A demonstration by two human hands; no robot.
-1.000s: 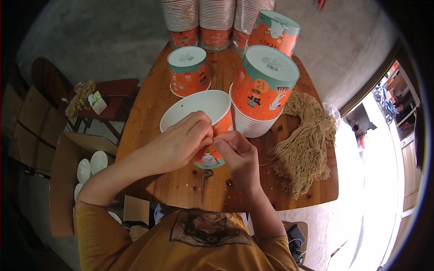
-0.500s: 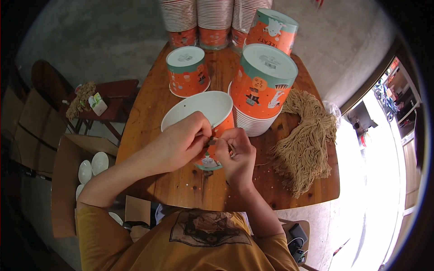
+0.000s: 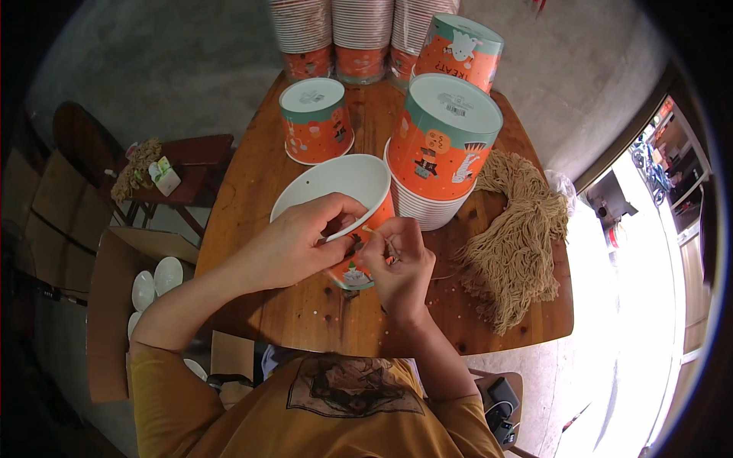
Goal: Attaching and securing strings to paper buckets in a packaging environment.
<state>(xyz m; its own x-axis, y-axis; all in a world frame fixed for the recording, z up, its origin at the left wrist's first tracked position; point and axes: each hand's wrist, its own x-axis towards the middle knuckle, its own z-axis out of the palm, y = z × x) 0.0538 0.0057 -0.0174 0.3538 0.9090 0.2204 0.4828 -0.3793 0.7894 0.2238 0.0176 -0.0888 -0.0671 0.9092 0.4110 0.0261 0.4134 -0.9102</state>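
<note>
An orange paper bucket (image 3: 336, 177) with a white inside stands tilted before me, and a small hole shows in its far wall. My left hand (image 3: 305, 240) is closed on its near rim, fingertips inside the mouth and thumb on the printed outside. Just right of that thumb, my right hand (image 3: 398, 256) pinches a thin tan cord (image 3: 369, 229), whose short end sticks up beside the bucket's wall. More of the cord trails off on the table's right side. A thick bundle of tan cords (image 3: 519, 237) lies to the right of my right hand.
On the wooden table (image 3: 252, 282), a stack of upside-down buckets (image 3: 447, 153) stands behind my right hand. A single upturned bucket (image 3: 317, 126) is farther left. Wrapped bucket stacks (image 3: 363, 46) line the back. A cardboard box (image 3: 111, 320) with white bowls sits at left.
My left hand has moved from my right fingertips onto the bucket's rim, its fingers now inside. The cord's end shows more plainly in my right hand. The bucket has shifted slightly left.
</note>
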